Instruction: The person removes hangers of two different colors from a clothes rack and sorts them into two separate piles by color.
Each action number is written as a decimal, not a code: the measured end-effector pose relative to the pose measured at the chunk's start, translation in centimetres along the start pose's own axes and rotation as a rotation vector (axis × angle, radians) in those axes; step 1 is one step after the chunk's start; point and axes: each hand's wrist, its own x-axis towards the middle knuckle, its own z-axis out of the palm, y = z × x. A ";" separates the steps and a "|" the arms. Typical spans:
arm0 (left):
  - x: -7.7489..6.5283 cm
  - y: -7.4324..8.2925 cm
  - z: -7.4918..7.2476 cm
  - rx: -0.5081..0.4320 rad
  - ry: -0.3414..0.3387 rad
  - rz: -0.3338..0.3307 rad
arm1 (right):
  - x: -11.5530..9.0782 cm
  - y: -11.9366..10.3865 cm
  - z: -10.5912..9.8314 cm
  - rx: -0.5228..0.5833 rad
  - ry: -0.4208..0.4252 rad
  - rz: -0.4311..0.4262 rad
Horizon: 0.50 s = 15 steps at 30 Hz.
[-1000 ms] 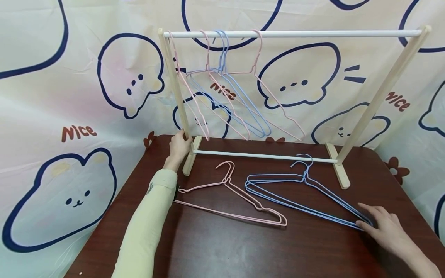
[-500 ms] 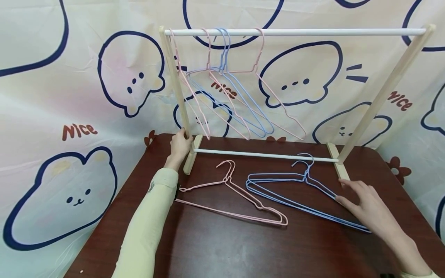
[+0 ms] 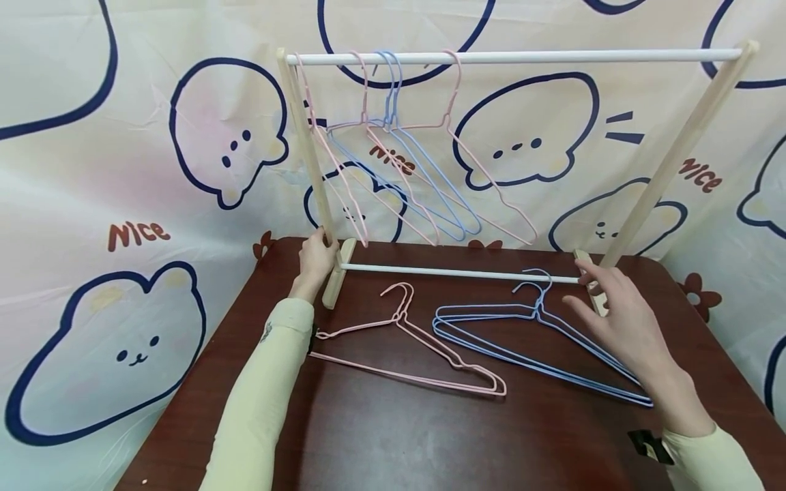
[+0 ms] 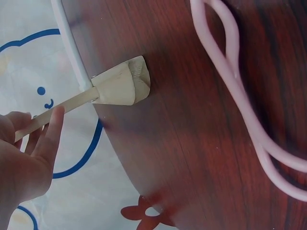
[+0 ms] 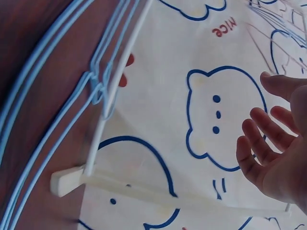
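Observation:
Low on the left post (image 3: pixel 309 150) of a small wooden clothes rack, my left hand (image 3: pixel 316 262) grips the wood. The left wrist view shows the fingers (image 4: pixel 53 136) of that hand around the post, just above its foot (image 4: pixel 120 85). My right hand (image 3: pixel 626 320) is raised with its fingers spread and holds nothing. In the head view it overlaps the rack's right foot (image 3: pixel 598 303). Two blue hangers (image 3: pixel 539 312) lie stacked on the table to its left, their hooks by the lower bar. A pair of pink hangers (image 3: pixel 400 316) lies nearer the left arm.
Several pink and blue hangers (image 3: pixel 396 123) hang from the left half of the white top bar (image 3: pixel 583 56). A white lower bar (image 3: pixel 430 273) joins the rack's feet along the back of the brown table (image 3: pixel 393 443). Behind stands a cartoon-print curtain (image 3: pixel 233 136).
My right hand has left the right end of the blue hangers and moved up and back toward the rack's right foot. The left hand keeps its grip on the post.

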 end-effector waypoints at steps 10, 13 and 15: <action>0.0 0.1 0.1 -0.001 0.004 0.004 | 2.3 -1.9 0.9 -0.009 0.082 -0.053; -0.1 0.1 0.1 0.003 0.007 -0.001 | 2.9 -2.2 1.2 -0.015 0.087 -0.065; -0.1 0.1 0.1 0.005 0.006 -0.002 | 3.3 -2.4 1.2 -0.025 0.098 -0.083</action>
